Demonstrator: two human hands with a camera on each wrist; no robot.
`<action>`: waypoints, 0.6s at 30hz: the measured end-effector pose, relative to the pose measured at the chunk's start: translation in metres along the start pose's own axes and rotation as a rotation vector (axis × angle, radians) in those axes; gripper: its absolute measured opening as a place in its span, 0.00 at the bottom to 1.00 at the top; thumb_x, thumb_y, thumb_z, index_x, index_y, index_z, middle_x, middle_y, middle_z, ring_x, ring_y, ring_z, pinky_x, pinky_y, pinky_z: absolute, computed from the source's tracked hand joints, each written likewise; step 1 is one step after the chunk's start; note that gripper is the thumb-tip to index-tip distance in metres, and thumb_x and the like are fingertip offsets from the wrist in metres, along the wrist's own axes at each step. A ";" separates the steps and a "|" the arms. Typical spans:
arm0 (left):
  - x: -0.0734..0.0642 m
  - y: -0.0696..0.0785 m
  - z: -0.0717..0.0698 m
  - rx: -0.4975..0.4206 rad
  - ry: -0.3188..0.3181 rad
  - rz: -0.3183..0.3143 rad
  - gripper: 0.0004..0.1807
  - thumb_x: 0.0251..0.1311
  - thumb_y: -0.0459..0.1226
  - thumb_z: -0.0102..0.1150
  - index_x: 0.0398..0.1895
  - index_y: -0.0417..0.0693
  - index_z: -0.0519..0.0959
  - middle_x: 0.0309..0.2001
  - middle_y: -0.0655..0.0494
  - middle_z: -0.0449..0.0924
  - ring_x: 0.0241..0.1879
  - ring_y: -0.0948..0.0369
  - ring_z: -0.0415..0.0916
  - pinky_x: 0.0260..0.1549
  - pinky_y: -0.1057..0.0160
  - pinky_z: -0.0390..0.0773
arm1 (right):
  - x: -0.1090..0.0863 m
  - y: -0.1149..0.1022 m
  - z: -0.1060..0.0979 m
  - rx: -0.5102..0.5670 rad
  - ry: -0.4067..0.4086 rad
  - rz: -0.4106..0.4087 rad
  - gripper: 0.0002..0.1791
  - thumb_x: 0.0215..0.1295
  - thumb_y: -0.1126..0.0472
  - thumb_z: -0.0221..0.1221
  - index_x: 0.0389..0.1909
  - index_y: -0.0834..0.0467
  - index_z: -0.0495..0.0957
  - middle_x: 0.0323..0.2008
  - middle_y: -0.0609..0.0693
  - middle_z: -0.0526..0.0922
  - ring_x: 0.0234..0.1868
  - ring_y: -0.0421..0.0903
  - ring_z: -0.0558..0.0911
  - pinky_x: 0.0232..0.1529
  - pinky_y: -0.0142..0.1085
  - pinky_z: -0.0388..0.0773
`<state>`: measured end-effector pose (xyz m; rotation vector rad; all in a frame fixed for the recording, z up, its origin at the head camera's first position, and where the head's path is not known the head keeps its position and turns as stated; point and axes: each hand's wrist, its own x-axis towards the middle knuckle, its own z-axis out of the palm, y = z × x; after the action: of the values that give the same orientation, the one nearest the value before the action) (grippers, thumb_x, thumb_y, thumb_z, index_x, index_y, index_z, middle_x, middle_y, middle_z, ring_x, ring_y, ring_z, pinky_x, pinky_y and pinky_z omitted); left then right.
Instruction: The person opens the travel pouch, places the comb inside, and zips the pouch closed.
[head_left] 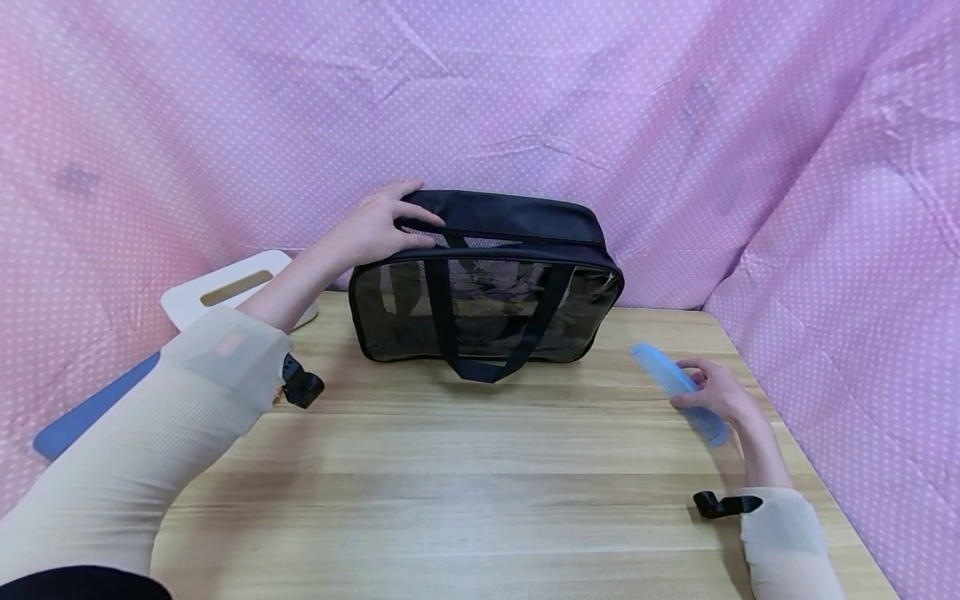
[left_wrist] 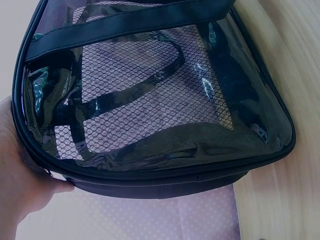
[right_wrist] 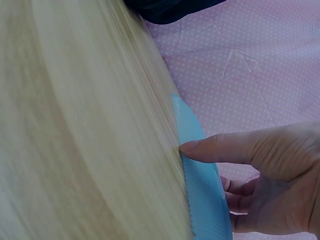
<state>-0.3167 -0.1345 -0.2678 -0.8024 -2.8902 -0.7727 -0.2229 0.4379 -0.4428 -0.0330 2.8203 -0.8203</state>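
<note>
A clear-fronted black zip bag (head_left: pixel 487 308) with a mesh panel and a drooping strap handle stands upright at the back of the table. My left hand (head_left: pixel 386 225) holds its top left corner, fingers spread over the top opening. In the left wrist view that hand (left_wrist: pixel 20 175) grips the bag's rim (left_wrist: pixel 165 175) at the side, and most of its fingers are hidden. At the right, a light blue comb (head_left: pixel 701 417) slants close over the table. My right hand (head_left: pixel 716 392) pinches the comb, with the thumb on its toothed side and the fingers on its back edge (right_wrist: pixel 202 190).
A white board with a handle slot (head_left: pixel 187 300) lies at the back left, partly behind my left forearm. Below it is a flat blue item (head_left: pixel 97 408), also partly covered by the sleeve. Pink dotted cloth (head_left: pixel 525 100) hangs around the wooden table (head_left: pixel 450 467).
</note>
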 end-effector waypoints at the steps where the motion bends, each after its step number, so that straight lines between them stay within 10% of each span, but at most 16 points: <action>1: 0.000 0.000 0.000 0.000 0.000 0.000 0.21 0.71 0.44 0.62 0.64 0.50 0.81 0.84 0.46 0.45 0.84 0.44 0.34 0.81 0.37 0.39 | 0.000 0.000 0.000 -0.002 0.002 -0.001 0.44 0.57 0.59 0.74 0.70 0.72 0.64 0.53 0.74 0.77 0.49 0.61 0.80 0.44 0.45 0.79; 18: 0.003 -0.001 0.000 -0.001 -0.006 -0.003 0.21 0.71 0.44 0.62 0.64 0.50 0.82 0.84 0.44 0.47 0.84 0.43 0.37 0.81 0.37 0.41 | -0.003 -0.003 0.000 0.002 -0.015 0.029 0.47 0.58 0.57 0.73 0.74 0.68 0.61 0.60 0.81 0.72 0.54 0.70 0.79 0.45 0.53 0.81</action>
<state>-0.3195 -0.1339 -0.2681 -0.8018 -2.8978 -0.7734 -0.2202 0.4357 -0.4407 0.0016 2.7995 -0.8139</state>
